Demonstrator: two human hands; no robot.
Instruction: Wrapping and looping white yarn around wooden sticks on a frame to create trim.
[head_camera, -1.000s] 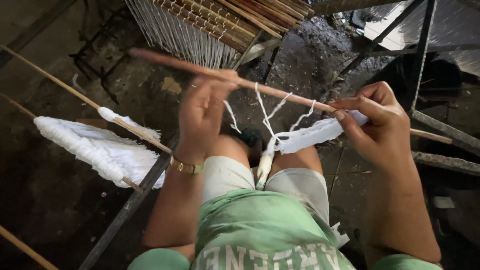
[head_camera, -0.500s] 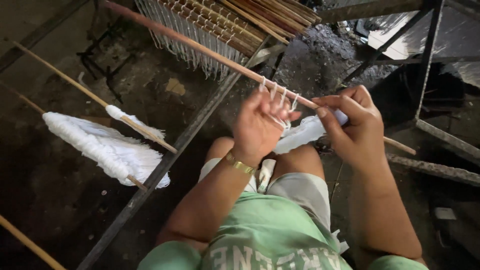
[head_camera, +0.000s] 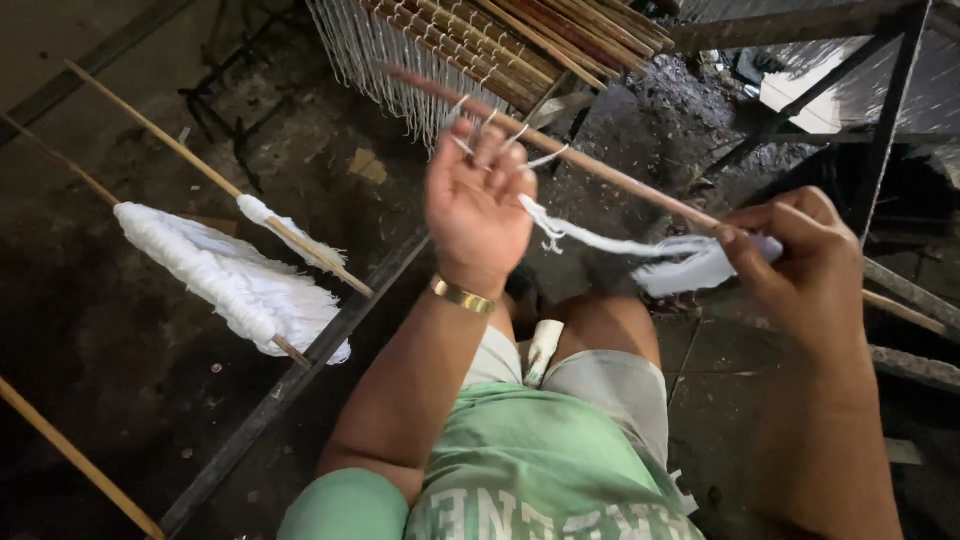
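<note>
My left hand, with a gold bracelet on the wrist, is raised against a long brown wooden stick that runs from upper left to lower right, and white threads loop over its fingers and the stick. My right hand pinches a bundle of white thread just below the stick. A strand stretches from that bundle across to my left hand's fingers.
A rack of many wooden sticks hung with white loops stands ahead. To the left, two thin sticks carry a thick white fringe. A dark metal bar crosses the dirty floor. Metal frame bars rise at right.
My left hand has slid up the stick to the left, drawing a strand out from the bundle. My right hand stays pinched on the thread bundle near the stick.
</note>
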